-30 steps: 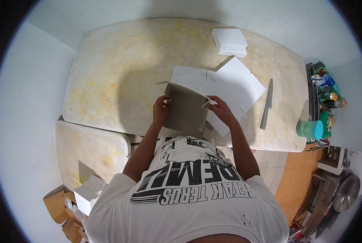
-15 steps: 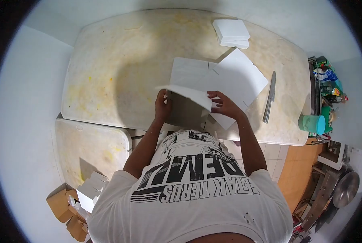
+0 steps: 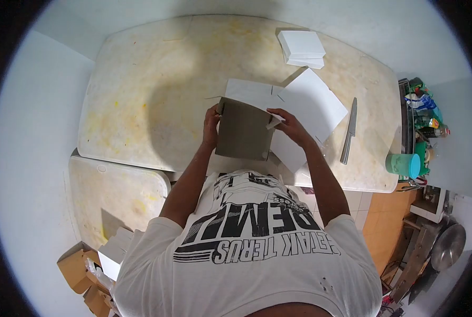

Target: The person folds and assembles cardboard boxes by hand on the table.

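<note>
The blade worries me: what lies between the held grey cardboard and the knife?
In the head view, from the grey cardboard to the knife come the right hand, part of a flat white sheet, then a strip of tabletop.

The left fingers (image 3: pixel 212 111) seem partly hidden behind the grey cardboard (image 3: pixel 244 130).

A squarish, grey-brown cardboard blank, partly folded (image 3: pixel 244 131), is held up at its nine and three o'clock edges, just toward twelve o'clock from the centre of the view. Its dull inner face is exposed; a paler tab (image 3: pixel 274 122) is bent up near two o'clock, and a thin flap edge (image 3: pixel 213 98) is seen jutting out toward ten.
</note>
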The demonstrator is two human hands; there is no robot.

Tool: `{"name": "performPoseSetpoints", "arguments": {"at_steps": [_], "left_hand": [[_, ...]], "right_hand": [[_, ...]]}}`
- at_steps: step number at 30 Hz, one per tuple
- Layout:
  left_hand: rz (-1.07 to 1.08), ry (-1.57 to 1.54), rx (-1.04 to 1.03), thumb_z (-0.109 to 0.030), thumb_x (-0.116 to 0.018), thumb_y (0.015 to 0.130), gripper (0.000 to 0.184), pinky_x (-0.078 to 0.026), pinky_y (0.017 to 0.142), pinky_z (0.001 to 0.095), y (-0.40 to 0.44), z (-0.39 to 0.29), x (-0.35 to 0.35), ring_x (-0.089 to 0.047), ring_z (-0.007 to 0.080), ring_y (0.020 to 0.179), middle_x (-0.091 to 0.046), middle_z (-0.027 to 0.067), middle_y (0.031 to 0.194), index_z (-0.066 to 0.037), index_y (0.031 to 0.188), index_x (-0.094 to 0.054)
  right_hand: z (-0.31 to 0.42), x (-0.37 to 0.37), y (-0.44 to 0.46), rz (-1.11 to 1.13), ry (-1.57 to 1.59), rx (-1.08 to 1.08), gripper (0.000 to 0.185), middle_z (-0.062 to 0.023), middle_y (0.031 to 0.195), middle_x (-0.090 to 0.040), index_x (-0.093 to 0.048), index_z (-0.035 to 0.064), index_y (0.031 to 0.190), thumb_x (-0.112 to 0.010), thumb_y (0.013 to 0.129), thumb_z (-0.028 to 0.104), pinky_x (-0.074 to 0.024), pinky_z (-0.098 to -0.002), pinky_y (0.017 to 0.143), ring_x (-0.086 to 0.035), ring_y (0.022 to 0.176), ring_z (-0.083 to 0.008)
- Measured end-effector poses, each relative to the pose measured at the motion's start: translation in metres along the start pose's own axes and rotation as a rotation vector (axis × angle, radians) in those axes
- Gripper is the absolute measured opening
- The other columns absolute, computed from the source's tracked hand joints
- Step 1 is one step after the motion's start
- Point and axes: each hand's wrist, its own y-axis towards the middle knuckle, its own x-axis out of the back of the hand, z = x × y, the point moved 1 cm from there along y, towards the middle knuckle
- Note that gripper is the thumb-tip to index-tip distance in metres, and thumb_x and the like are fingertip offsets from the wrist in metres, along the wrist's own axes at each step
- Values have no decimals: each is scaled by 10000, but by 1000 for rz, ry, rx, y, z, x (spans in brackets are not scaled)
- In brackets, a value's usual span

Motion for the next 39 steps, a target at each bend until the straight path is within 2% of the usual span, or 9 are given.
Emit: {"name": "performPoseSetpoints", "arguments": {"at_steps": [5, 8, 17, 21, 24, 27, 33, 34, 39], "left_hand": [[60, 432, 94, -46, -526, 821, 490, -425, 937, 364, -14, -30, -2, -460, 215, 1167, -491, 82, 1226, -95, 1300, -432], [76, 310, 195, 42, -506, 777, 548, -451, 921, 341, -29, -31, 6, -498, 227, 1141, -506, 83, 1228, -96, 1301, -432], [50, 157, 169, 49, -546, 759, 537, -480, 844, 308, -45, -18, 15, -554, 192, 1018, -525, 73, 1213, -107, 1270, -486], [123, -192, 186, -268, -501, 881, 518, -373, 965, 305, -46, -9, 15, -483, 176, 1097, -515, 74, 1208, -84, 1355, -396], [155, -362, 306, -401, -413, 911, 606, -291, 1029, 319, -38, -6, 10, -450, 192, 1157, -486, 98, 1266, -45, 1393, -322], [225, -347, 506, -436, -464, 903, 706, -244, 1066, 352, -31, -56, 6, -358, 245, 1275, -348, 152, 1412, 1, 1410, -239], [442, 10, 553, -383, -575, 856, 810, -156, 1102, 371, -29, -71, 16, -157, 258, 1379, -179, 145, 1492, -60, 1448, -127], [458, 70, 548, -343, -679, 783, 916, -162, 1101, 397, -30, -69, 17, -150, 273, 1381, -189, 138, 1489, -99, 1457, -109], [499, 272, 567, -262, -718, 747, 976, -179, 1075, 512, -38, -71, 16, -137, 297, 1387, -189, 128, 1486, -120, 1459, -66]], "right_hand": [[4, 11, 2, 85, 40, -45, 509, -58, 1276, -514, -505, 89, 1269, -640, 835, 320, -422, -353, 945, -496, 1139, -206], [10, 10, -6, 107, -42, -72, 561, -32, 1292, -500, -500, 114, 1290, -611, 789, 340, -391, -332, 941, -476, 1124, -173], [14, 7, -19, 302, -74, -106, 566, -23, 1407, -379, -485, 136, 1298, -670, 764, 152, -335, -413, 1050, -379, 1276, -219], [16, 2, -25, 304, -383, -36, 695, -45, 1492, -190, -491, 225, 1293, -759, 668, 79, -334, -497, 1051, -242, 1352, -290], [23, -2, -23, 323, -345, -60, 758, -46, 1495, -179, -486, 249, 1298, -760, 629, 19, -325, -501, 1064, -238, 1353, -291], [20, -2, -24, 335, -329, -69, 765, -34, 1500, -174, -477, 232, 1311, -709, 638, -50, -322, -445, 1074, -221, 1363, -260], [22, -2, -28, 301, -322, -76, 758, -15, 1492, -206, -451, 216, 1331, -707, 668, -48, -332, -410, 1073, -241, 1358, -235], [20, -1, -31, 295, -333, -49, 769, -12, 1489, -215, -434, 216, 1344, -712, 673, -35, -335, -413, 1070, -247, 1356, -232], [10, -9, -55, 12, -219, -145, 786, -68, 1454, -270, -351, 190, 1378, -744, 707, 76, -426, -444, 988, -310, 1317, -288]]}}
